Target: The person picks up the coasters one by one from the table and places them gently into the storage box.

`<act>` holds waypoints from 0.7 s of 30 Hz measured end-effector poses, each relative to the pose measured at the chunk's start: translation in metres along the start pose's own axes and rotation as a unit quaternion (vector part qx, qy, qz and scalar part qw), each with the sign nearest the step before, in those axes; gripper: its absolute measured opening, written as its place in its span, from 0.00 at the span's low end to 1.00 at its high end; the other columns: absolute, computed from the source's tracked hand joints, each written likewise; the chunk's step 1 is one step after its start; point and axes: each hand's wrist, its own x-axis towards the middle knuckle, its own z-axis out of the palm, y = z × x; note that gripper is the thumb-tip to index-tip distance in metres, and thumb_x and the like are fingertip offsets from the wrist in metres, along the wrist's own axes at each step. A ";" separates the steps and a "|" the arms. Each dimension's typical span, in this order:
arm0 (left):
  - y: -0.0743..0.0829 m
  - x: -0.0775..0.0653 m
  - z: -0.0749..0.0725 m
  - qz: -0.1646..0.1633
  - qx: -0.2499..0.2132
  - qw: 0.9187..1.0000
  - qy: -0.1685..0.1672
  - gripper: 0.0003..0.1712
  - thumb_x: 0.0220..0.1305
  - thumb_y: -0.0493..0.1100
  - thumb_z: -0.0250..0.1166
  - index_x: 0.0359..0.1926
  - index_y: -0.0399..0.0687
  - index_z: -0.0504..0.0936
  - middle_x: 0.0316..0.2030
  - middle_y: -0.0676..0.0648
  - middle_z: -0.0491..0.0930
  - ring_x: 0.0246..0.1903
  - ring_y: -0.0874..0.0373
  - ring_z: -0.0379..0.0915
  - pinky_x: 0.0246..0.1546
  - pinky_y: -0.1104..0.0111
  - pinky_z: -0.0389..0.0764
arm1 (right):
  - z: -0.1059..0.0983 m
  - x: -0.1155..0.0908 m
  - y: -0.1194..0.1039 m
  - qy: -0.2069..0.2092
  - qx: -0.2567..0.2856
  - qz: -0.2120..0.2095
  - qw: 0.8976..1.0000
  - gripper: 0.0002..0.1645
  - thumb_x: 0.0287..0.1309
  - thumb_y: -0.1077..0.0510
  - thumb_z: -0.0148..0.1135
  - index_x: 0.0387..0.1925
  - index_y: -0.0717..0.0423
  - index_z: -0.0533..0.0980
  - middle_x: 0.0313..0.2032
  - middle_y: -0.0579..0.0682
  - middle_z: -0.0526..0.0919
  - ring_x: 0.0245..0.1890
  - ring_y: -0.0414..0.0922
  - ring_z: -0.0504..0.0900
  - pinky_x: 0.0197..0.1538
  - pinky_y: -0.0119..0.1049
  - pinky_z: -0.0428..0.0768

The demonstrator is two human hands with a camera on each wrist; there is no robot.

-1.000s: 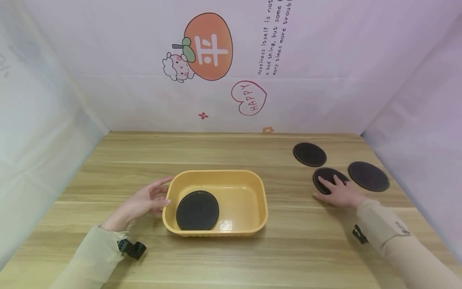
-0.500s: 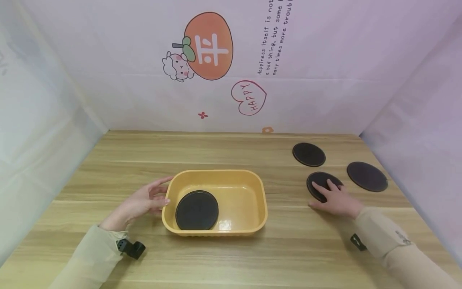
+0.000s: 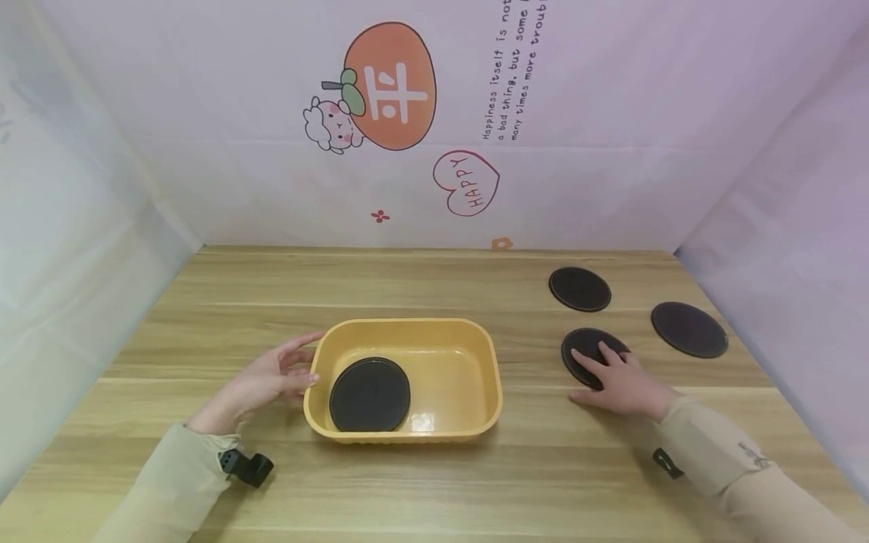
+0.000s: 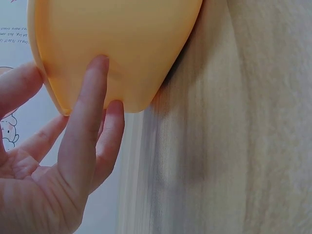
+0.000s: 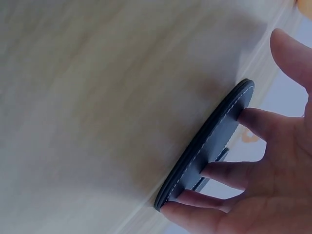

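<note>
In the head view my left hand (image 3: 270, 379) is at the left end of a yellow plastic basin (image 3: 451, 392). Straight fingers (image 4: 83, 117) touch the outer wall in the left wrist view, with the thumb at the rim. A round black coaster (image 3: 371, 395) lies inside the basin, toward its left side. On the right, the spread fingers of my right hand (image 3: 627, 385) rest on top of another black coaster (image 3: 589, 341). Pale stitching runs around the edge of this coaster (image 5: 222, 134) in the right wrist view, and the right thumb stands away from it.
Two more black coasters lie on the wooden table (image 3: 434, 490): one farther back (image 3: 580, 289) and one near the right wall (image 3: 689, 329). White printed sheeting (image 3: 584, 188) encloses the back and both sides. A black wrist device (image 3: 247, 467) shows under the left sleeve.
My right hand has slid its coaster leftward and nearer to me across the table, away from the other two. The left hand and the basin have stayed in place.
</note>
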 end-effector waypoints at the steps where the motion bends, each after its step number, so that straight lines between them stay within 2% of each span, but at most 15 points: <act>1: 0.000 0.000 0.000 0.000 0.000 1.000 0.000 0.47 0.61 0.33 0.62 0.73 0.40 0.43 0.65 0.22 0.53 0.47 0.49 0.76 0.43 0.55 0.83 | 0.000 0.000 -0.001 -0.002 0.000 0.001 1.000 0.49 0.54 0.32 0.58 0.66 0.60 0.63 0.62 0.83 0.55 0.58 0.82 0.55 0.55 0.73 0.62; 8: 0.001 0.000 0.000 0.001 0.006 1.000 -0.002 0.47 0.62 0.34 0.62 0.74 0.41 0.43 0.65 0.22 0.52 0.48 0.48 0.76 0.43 0.55 0.83 | 0.001 -0.004 -0.012 0.008 -0.003 -0.015 1.000 0.47 0.53 0.31 0.58 0.65 0.56 0.66 0.62 0.80 0.58 0.56 0.81 0.59 0.52 0.71 0.67; 12: 0.001 0.001 0.000 0.000 0.005 1.000 -0.002 0.48 0.61 0.35 0.63 0.74 0.40 0.43 0.64 0.22 0.53 0.47 0.49 0.76 0.43 0.56 0.83 | -0.004 -0.005 -0.012 0.002 0.030 -0.023 0.999 0.46 0.51 0.32 0.61 0.64 0.57 0.68 0.61 0.79 0.60 0.57 0.80 0.59 0.52 0.72 0.65; 16: 0.001 0.001 0.001 0.000 0.001 1.000 -0.001 0.48 0.61 0.35 0.63 0.73 0.40 0.43 0.64 0.22 0.53 0.46 0.51 0.76 0.43 0.57 0.83 | -0.010 0.000 -0.004 0.009 0.069 -0.029 0.997 0.45 0.46 0.39 0.70 0.60 0.61 0.70 0.59 0.79 0.62 0.57 0.78 0.60 0.52 0.71 0.66; 21: 0.001 0.000 0.001 0.002 0.004 1.000 0.001 0.48 0.61 0.35 0.63 0.73 0.40 0.43 0.64 0.21 0.54 0.46 0.50 0.77 0.43 0.57 0.84 | -0.011 0.008 0.009 0.023 0.072 -0.017 0.997 0.49 0.38 0.44 0.76 0.61 0.60 0.68 0.60 0.79 0.60 0.55 0.79 0.59 0.47 0.69 0.70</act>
